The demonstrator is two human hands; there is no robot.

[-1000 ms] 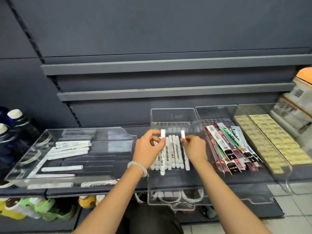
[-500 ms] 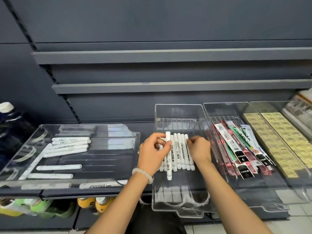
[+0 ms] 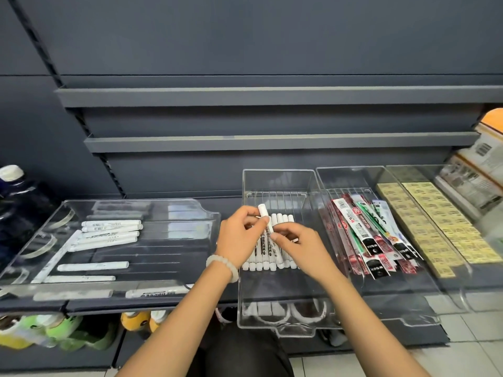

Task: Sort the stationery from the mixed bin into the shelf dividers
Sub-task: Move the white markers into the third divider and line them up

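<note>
Shelving [image 3: 272, 50] of dark grey metal fills the back of the view, with two bare ledges above one loaded shelf [image 3: 152, 304] at waist height. Pale floor tiles [image 3: 468, 357] show at the lower right. On the shelf's left half lies a wide clear bin [image 3: 209, 213] holding loose white markers [image 3: 109, 234], some side by side near its back, others scattered toward its front edge. At the shelf's middle stands a narrower clear divider tray [image 3: 277, 176] that juts past the shelf's front edge; a row of white markers [image 3: 283, 257] lies across its floor, side by side. Just right of it a second clear tray [image 3: 353, 175] holds packaged pens [image 3: 364, 235] in red, green and black sleeves, and next to that, a tray of yellow labelled packets [image 3: 435, 221] runs toward the shelf's right end. Boxes [image 3: 487, 159] are stacked at the far right edge, blurred. Dark bottles with white caps [image 3: 13, 186] stand at the left end, and colourful items sit on a lower shelf [image 3: 54, 333].

Over the middle tray, the left hand [image 3: 239, 238], a pale bead bracelet [image 3: 221, 266] at its wrist, pinches one white marker [image 3: 265, 219] held tilted above the row. The right hand [image 3: 299, 246] meets it with curled fingers, its fingertip touching the same marker's lower part.
</note>
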